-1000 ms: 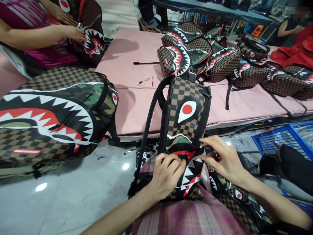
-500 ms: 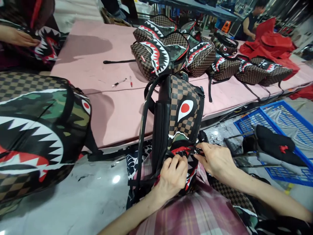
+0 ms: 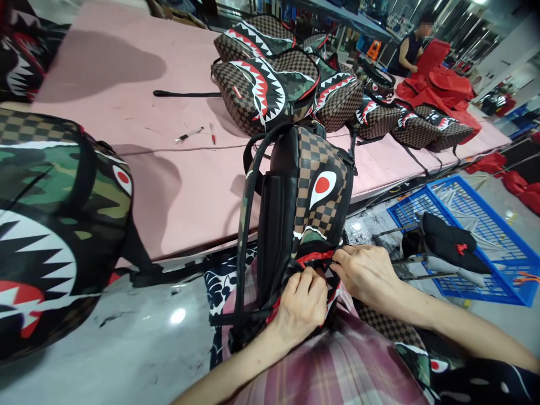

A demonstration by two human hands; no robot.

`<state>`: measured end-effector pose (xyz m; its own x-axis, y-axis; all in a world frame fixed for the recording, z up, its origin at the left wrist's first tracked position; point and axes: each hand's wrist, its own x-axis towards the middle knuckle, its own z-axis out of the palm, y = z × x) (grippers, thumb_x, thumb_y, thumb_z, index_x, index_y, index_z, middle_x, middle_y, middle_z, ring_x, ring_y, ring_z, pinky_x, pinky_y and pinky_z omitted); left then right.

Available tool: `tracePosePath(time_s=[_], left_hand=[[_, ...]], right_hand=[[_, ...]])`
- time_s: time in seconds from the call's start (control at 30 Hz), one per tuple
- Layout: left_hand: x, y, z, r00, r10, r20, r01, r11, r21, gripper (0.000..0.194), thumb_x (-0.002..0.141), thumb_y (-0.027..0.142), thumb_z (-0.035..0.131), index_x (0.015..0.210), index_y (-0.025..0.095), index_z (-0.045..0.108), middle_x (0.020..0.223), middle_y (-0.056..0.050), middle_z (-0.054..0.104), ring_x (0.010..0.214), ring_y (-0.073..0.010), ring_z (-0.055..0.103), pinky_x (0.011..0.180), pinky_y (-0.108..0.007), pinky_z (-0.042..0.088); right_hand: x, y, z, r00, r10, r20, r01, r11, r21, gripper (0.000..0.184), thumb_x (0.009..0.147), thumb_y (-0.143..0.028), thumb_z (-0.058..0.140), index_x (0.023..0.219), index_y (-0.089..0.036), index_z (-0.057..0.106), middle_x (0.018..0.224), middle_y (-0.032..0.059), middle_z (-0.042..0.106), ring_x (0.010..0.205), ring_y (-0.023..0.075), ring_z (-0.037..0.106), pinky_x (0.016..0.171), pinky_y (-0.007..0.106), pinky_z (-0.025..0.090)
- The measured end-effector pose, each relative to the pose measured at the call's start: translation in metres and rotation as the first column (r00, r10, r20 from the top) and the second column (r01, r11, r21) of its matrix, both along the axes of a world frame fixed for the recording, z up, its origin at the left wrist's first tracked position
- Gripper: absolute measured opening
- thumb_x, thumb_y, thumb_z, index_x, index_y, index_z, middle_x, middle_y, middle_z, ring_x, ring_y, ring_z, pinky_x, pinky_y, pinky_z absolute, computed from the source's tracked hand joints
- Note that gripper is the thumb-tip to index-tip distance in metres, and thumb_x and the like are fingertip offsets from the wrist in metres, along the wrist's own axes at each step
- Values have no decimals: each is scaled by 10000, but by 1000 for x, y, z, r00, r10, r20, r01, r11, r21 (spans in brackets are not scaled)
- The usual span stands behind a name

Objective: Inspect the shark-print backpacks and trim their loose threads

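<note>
A brown checkered backpack (image 3: 316, 197) with a red-and-white eye patch stands upright on my lap, leaning by the pink table's edge. My left hand (image 3: 304, 298) is closed on its lower side, fingers curled into the fabric beside a red strip (image 3: 315, 259). On the other side of that strip my right hand (image 3: 365, 274) pinches the backpack's edge with thumb and fingers. Whatever small part lies under the fingertips is hidden. Black shoulder straps (image 3: 248, 225) hang at the backpack's left.
Several shark-mouth backpacks (image 3: 261, 84) lie across the pink table (image 3: 169, 185), near pens (image 3: 189, 135). A large camouflage backpack (image 3: 54, 225) is close on my left. Right of me are a blue crate (image 3: 498, 253) and a black cushioned seat (image 3: 453, 242). Another person (image 3: 409, 53) stands beside red fabric (image 3: 439, 79).
My view has turned a little right, so the table and bags sit further left. My right hand has shifted slightly left along the backpack. Another person's hand at upper left has left view.
</note>
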<state>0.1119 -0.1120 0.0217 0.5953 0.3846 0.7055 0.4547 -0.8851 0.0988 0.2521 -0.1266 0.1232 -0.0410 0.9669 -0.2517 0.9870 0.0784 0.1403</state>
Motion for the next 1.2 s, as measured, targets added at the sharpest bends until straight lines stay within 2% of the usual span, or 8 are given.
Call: tracePosePath(time_s=[0.27, 0.53, 0.73, 0.87, 1.07, 1.2], left_hand=[[-3, 1, -2, 1000, -1, -10, 2, 1000, 23, 241, 784, 23, 384, 723, 68, 613, 721, -88, 591, 770, -226, 559, 631, -325, 370], [-6, 1, -4, 1000, -2, 12, 2, 1000, 21, 232, 784, 23, 398, 698, 74, 607, 690, -78, 565, 789, -237, 559, 637, -325, 377], [-11, 2, -4, 1000, 19, -21, -18, 999, 34, 186, 795, 40, 435, 785, 54, 621, 722, -78, 563, 789, -228, 550, 621, -320, 364], [-11, 2, -5, 1000, 2, 8, -2, 1000, 25, 224, 799, 23, 405, 725, 70, 612, 716, -83, 569, 812, -239, 549, 632, -323, 373], [-10, 1, -5, 999, 22, 34, -23, 1000, 22, 240, 805, 30, 400, 700, 77, 610, 700, -81, 569, 815, -241, 550, 637, -320, 382], [-10, 0, -3, 999, 33, 10, -34, 999, 35, 211, 796, 21, 420, 744, 67, 619, 683, -70, 562, 796, -224, 551, 626, -315, 382]], right_hand=[[-4, 1, 2, 1000, -15, 9, 15, 999, 35, 245, 866, -279, 420, 727, -168, 589, 641, 40, 635, 537, 119, 546, 498, 278, 170], [-9, 10, -1, 999, -20, 50, 21, 1000, -20, 257, 865, -270, 413, 724, -177, 606, 679, 58, 670, 583, 139, 589, 491, 288, 148], [-8, 12, 8, 993, -107, 59, 108, 994, -24, 268, 861, -333, 434, 733, -195, 625, 686, 46, 686, 579, 147, 598, 485, 279, 153], [-10, 12, 9, 997, -37, 66, 41, 997, -70, 263, 863, -324, 420, 768, -193, 628, 731, 60, 689, 630, 169, 614, 497, 274, 193], [-10, 20, 2, 998, 25, 58, -19, 995, -102, 278, 848, -324, 404, 786, -191, 640, 758, 78, 691, 645, 205, 631, 498, 267, 241], [-8, 25, 5, 999, -4, 37, 9, 992, -127, 266, 825, -341, 439, 766, -194, 653, 746, 79, 699, 651, 208, 640, 503, 260, 270]])
